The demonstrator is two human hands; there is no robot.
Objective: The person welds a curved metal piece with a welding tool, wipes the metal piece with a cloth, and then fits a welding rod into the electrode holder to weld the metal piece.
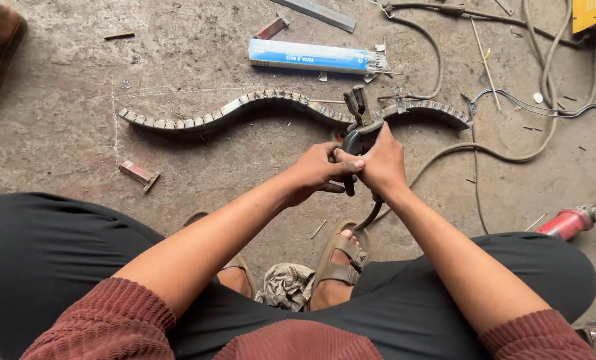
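Holder: welding clamp (359, 123) with dark handle and metal jaws, upright between both hands, jaws pointing away from the person, toward the curved strip.
Right hand: right hand (382, 163) wrapped around the holder's handle from the right side, fingers clenched on it.
Left hand: left hand (317, 172) closed on the same handle from the left, thumb lying across toward the right hand; the two hands touch.
Cable: cable (371, 213) leaves the handle below the hands and hangs down toward the sandal.
Strip: wavy metal strip (245, 105) built of short segments lies flat on the floor just beyond the jaws, running from the left side to the right; the jaws overlap its right half in view, contact cannot be told.
Box: long blue box (308, 56) of rods lies beyond the strip, near the floor's far edge.
Grinder: red grinder (578, 220) at the right edge.
Rag: crumpled rag (286, 285) between the feet.
Floor: rough concrete floor (65, 133).
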